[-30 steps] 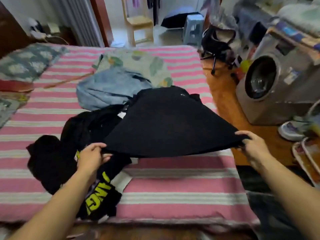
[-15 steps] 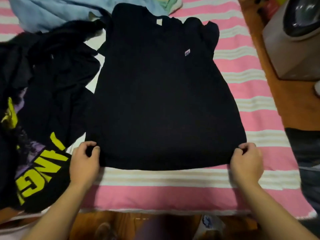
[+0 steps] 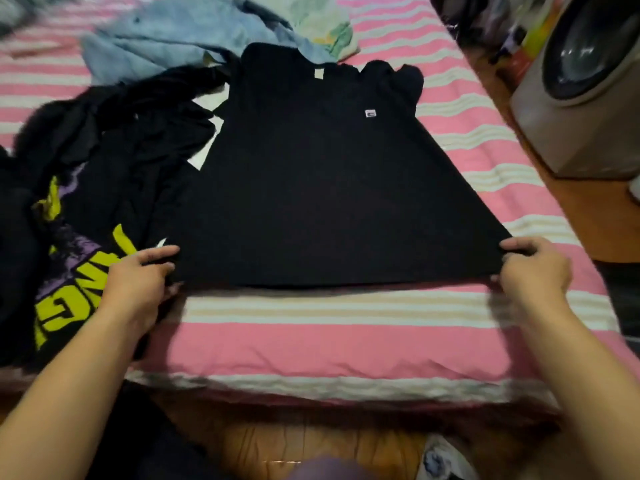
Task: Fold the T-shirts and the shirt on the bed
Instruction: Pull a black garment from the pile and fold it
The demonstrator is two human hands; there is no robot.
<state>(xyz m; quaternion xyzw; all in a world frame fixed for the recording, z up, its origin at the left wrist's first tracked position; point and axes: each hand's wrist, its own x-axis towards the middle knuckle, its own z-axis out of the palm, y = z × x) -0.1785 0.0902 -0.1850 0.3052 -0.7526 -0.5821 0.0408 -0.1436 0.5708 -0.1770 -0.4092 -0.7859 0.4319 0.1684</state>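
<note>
The black T-shirt (image 3: 311, 188), airborne a second ago, now lies flat on the bed (image 3: 329, 341) between your hands. Left hand (image 3: 138, 282) and right hand (image 3: 533, 268) each pinch a hem corner; folding may begin.

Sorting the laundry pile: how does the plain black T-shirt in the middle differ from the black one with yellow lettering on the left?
The plain black T-shirt lies spread flat; the printed black T-shirt lies crumpled. The plain one shows only a small white chest logo; the printed one has big yellow letters on purple. Both hands, left hand and right hand, grip the plain one's hem corners. Both shirts are black and unfolded.
</note>
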